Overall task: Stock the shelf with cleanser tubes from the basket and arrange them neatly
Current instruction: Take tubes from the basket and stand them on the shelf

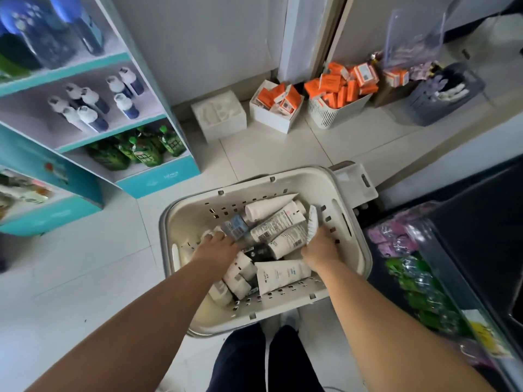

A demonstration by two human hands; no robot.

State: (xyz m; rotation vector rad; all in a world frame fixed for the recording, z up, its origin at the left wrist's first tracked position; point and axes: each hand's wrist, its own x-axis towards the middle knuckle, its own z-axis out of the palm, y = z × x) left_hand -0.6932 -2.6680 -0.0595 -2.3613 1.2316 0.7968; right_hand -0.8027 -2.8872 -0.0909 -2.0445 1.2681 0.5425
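down on the floor, the basket (pixel 181 219) holds a jumble of tubes (pixel 278 222) lying flat, most with long axes running diagonally, caps toward the lower left. one tube (pixel 312 222) stands nearly upright by the right wall, its crimped end up, gripped at its lower end by the right hand (pixel 322 247), fingers curled round it. the left hand (pixel 216 247) reaches in palm down, fingers bent over a white tube (pixel 208 233); whether it grips, i cannot tell. the shelf (pixel 93 131) stands at left.
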